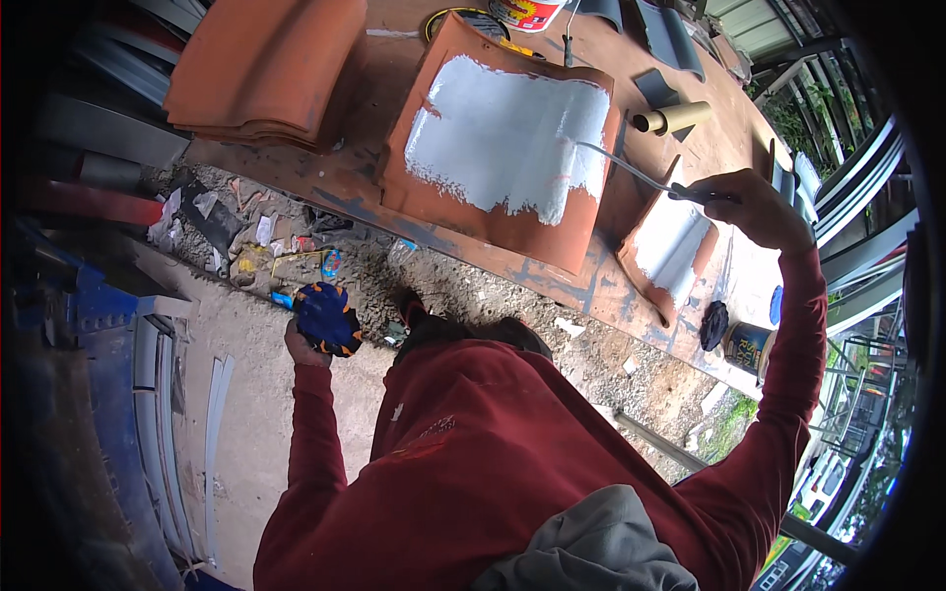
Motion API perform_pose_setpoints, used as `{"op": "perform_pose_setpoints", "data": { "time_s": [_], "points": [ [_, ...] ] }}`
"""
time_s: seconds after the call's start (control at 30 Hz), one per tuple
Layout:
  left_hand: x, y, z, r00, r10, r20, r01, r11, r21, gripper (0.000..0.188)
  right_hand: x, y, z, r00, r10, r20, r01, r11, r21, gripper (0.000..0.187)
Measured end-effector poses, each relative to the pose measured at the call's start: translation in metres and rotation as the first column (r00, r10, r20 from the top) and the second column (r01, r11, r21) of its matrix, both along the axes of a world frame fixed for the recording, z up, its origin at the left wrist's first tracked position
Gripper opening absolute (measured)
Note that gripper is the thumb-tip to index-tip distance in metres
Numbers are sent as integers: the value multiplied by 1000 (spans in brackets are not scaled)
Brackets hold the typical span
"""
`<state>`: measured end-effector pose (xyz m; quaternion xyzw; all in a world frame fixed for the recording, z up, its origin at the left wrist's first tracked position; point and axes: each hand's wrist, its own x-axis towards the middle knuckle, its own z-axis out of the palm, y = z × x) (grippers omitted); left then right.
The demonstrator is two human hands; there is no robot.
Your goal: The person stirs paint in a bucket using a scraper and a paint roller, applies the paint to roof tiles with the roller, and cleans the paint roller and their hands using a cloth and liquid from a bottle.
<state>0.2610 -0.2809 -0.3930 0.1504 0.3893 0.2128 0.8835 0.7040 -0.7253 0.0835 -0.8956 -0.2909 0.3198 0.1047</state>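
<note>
My right hand (757, 212) is closed round the dark handle of a paint roller (631, 167), whose thin metal rod reaches left. The white roller end lies on a clay roof tile (493, 241), hard to tell from the paint beneath it. White paint covers most of that tile's upper face, and bare orange-brown clay shows along its edges. Low on the left, away from the table, my left hand (307, 347) grips a round dark blue thing (326, 317) with orange and black patches round its edge. Its kind is unclear.
The tiles rest on a brown table (345, 187). Stacked clay tiles (266, 74) stand left, a partly white tile (670, 246) right. Behind are a paint bucket (529, 12) and a brown roll (672, 119). A tin (749, 347) sits at the right edge. Rubble (266, 231) litters the ground.
</note>
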Motion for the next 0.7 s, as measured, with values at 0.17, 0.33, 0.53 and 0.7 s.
{"op": "perform_pose_setpoints", "data": {
  "time_s": [0.17,0.33,0.53,0.7],
  "points": [
    [-31,8,-50,993,-5,-122,5,1000,3,38,-27,-23,38,982,-97,163,115,988,-105,39],
    [-22,11,-66,988,-27,-154,27,1000,-3,27,-87,-45,2,901,-147,407,68,977,202,44],
    [4,6,-84,987,-141,-73,142,990,20,31,-120,-87,-60,821,-144,553,-33,955,296,41],
    [12,21,-105,979,-182,-97,195,970,144,30,-125,-117,-37,905,-382,186,297,882,365,37]
  ]
}}
